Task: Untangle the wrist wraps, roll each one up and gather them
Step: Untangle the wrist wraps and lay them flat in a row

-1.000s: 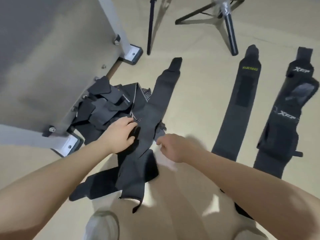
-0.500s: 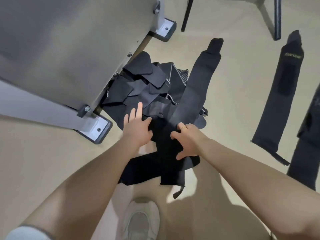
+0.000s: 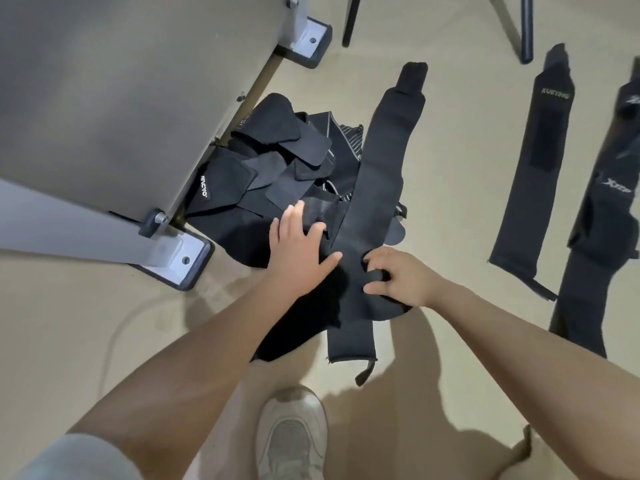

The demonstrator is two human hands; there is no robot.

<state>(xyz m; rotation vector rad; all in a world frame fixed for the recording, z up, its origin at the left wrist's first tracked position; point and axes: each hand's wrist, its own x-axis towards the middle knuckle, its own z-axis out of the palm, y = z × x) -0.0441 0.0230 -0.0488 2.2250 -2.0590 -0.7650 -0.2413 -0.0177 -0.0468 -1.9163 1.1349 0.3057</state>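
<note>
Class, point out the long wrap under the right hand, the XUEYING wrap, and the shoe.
long wrap (image 3: 381,161): head view, mid-length.
XUEYING wrap (image 3: 540,161): head view, middle panel.
shoe (image 3: 291,434): head view, mesh toe.

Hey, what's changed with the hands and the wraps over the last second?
The left hand let go of the tangled pile and now presses flat on it, fingers straight. The right hand, apart from the wraps a second ago, came down and now pinches the long wrap lying over the pile. The two wraps laid out flat on the floor at right, XUEYING wrap and XTEP wrap, stayed put.
</note>
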